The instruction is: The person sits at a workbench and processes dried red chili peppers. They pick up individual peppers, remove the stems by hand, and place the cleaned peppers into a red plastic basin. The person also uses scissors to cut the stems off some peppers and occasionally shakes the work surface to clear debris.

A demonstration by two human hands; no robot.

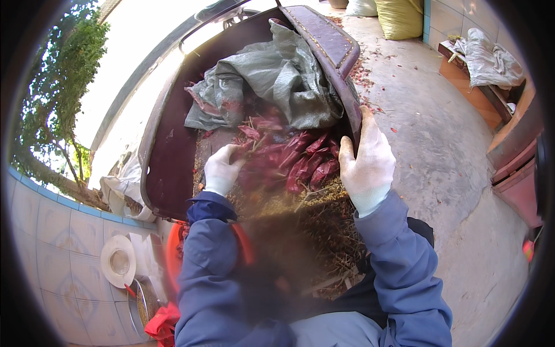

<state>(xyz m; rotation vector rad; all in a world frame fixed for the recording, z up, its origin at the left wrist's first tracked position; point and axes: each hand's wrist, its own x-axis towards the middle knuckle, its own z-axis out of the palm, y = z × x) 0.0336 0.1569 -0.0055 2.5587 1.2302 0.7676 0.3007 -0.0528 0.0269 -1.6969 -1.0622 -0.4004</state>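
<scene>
My left hand [223,169], in a white knitted glove, is inside a dark maroon metal cart bed [169,156]. Its curled fingertips touch dried red chilli peppers [297,162] and thin stalks; blur hides whether they pinch any. My right hand [368,160], gloved too, grips the side wall [334,78] of the bed, thumb inside and fingers over the rim. Loose yellow seeds [282,206] cover the bed floor around the peppers. A crumpled grey-green woven sack [277,78] lies across the far part of the pile.
Below the bed's near edge are dry stalks [331,234] and an orange-red tub [173,247], partly behind my left sleeve. A straw-coloured hat [118,261] is by the tiled wall [56,243] at left. Full sacks [399,19] stand on the concrete floor [433,121] at the far right.
</scene>
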